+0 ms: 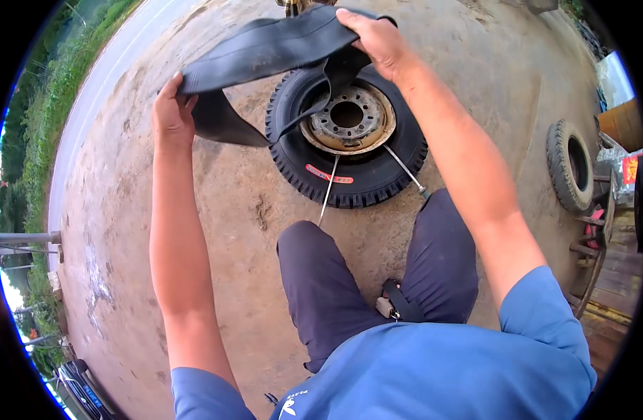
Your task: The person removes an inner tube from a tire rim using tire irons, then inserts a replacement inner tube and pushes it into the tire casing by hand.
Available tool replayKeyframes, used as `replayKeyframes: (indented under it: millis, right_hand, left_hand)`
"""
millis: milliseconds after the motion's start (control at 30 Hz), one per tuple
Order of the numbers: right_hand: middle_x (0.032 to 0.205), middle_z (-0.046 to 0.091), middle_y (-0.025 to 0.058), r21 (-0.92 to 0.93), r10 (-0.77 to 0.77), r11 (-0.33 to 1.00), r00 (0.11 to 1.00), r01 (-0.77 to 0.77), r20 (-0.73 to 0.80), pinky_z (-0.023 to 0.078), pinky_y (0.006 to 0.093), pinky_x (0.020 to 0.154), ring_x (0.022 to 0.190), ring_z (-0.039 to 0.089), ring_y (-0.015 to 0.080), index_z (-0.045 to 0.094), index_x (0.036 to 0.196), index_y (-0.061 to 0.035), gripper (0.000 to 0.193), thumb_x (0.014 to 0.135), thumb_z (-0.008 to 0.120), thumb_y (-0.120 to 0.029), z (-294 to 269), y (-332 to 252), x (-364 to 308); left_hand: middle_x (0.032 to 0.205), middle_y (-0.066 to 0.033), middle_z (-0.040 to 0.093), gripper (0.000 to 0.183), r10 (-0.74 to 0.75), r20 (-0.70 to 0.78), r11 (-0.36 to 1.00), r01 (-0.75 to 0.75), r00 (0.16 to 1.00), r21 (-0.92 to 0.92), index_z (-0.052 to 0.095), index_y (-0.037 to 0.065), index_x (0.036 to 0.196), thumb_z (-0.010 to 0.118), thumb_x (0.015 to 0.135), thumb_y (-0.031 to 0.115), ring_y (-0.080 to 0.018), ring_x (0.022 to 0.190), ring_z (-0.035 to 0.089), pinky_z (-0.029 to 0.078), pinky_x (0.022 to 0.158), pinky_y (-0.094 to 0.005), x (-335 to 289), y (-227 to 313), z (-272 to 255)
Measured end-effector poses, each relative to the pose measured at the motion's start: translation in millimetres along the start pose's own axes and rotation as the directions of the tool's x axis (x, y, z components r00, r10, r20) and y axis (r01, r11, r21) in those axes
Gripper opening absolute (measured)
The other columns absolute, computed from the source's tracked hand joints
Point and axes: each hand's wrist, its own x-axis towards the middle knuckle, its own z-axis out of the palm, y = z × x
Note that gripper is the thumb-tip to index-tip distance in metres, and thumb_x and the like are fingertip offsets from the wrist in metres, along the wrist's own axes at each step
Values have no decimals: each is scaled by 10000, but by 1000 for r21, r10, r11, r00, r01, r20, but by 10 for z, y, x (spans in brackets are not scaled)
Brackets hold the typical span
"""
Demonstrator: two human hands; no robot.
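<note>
A wide, black rubber tyre flap (262, 50) hangs as a loop between my raised hands. My left hand (173, 115) grips its left end, with the thumb on the near side. At the upper right, my right hand (381, 43) is closed on the other end. Below and behind the flap, a truck tyre (398, 157) lies flat on the ground with a rusty steel wheel rim (374, 133) in its centre. The lower part of the loop hangs over the tyre's left side. Two tyre levers, a left one (328, 192) and a right one (403, 165), stick out from the rim's near edge toward my knees.
A worn tyre (570, 166) stands at the right beside a wooden rack (593, 241). Dirt-covered concrete (125, 210) surrounds me. A road (104, 77) and greenery run along the left, and a parked vehicle (83, 392) shows at the lower left.
</note>
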Motion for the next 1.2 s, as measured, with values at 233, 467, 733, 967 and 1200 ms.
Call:
replayKeyframes:
  millis: [233, 467, 733, 967, 1200]
  right_hand:
    - [1322, 660, 52, -10, -209, 978, 978, 209, 20, 442, 323, 1087, 1212, 604, 166, 589, 1392, 19, 389, 1040, 603, -147, -456, 394, -1046]
    - [1310, 650, 166, 349, 609, 780, 503, -519, -613, 472, 375, 1010, 1158, 631, 256, 595, 1294, 114, 457, 975, 664, -205, -481, 3128, -2255]
    - [1238, 656, 178, 737, 761, 628, 398, -252, -513, 568, 459, 858, 1074, 665, 272, 571, 1286, 37, 400, 982, 621, -219, -423, 3231, -1997]
    - [1074, 673, 144, 774, 769, 578, 490, -260, -410, 615, 460, 786, 944, 706, 300, 599, 1106, 9, 192, 947, 583, -96, -566, 3206, -1622]
    - [1040, 702, 131, 417, 522, 852, 577, -316, -629, 562, 378, 801, 881, 694, 228, 638, 1112, 68, 283, 866, 716, -48, -382, 3488, -1735]
  left_hand:
    - [1225, -175, 695, 309, 133, 204, 936, -55, 970, -349, 655, -130, 1167, 621, 908, 35, -273, 1196, 634, 427, 1131, -395, -826, -987, -38]
    - [937, -85, 721, 269, -522, -249, 699, 577, 816, 423, 720, -61, 974, 697, 734, 59, -213, 808, 658, 504, 751, -335, -1554, -2911, -761]
    - [1101, -159, 712, 380, 208, -126, 338, 50, 970, 940, 635, -59, 1163, 690, 824, 105, -272, 991, 718, 552, 898, -401, -1697, -2828, -523]
    - [1243, -194, 619, 671, -664, -37, 708, 611, 747, -354, 519, 37, 1393, 761, 910, 435, -394, 1172, 609, 511, 1010, -547, -2093, -2984, 47]
    - [1454, -118, 546, 807, -570, 25, 656, 474, 821, -588, 502, 88, 1451, 627, 921, 684, -326, 1378, 462, 246, 1214, -553, -2473, -2964, 452]
